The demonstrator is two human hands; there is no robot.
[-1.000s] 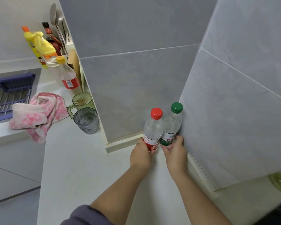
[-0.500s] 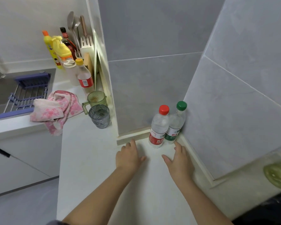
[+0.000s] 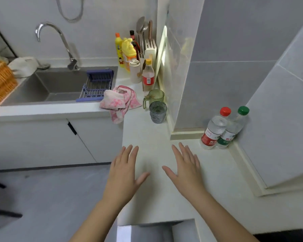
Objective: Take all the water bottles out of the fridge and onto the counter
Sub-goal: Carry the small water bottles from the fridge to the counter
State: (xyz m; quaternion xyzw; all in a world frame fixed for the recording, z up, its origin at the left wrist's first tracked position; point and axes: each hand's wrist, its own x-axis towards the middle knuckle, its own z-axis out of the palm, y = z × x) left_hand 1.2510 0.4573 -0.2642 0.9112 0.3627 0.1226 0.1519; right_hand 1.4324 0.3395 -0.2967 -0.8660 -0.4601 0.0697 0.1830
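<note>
Two clear water bottles stand upright side by side in the tiled corner of the white counter. The red-capped bottle is on the left and touches the green-capped bottle on the right. My left hand hovers flat over the counter's left edge, fingers spread, holding nothing. My right hand is open too, palm down, a short way to the near left of the bottles. No fridge is in view.
A grey glass and a green mug stand by the wall. A pink towel drapes over the counter edge. Behind are sauce and soap bottles, a sink with a blue rack and a wicker basket.
Both hands let go of the two bottles and drew back toward me, fingers spreading. The view swung left and pulled back, bringing the sink and tap into sight.
</note>
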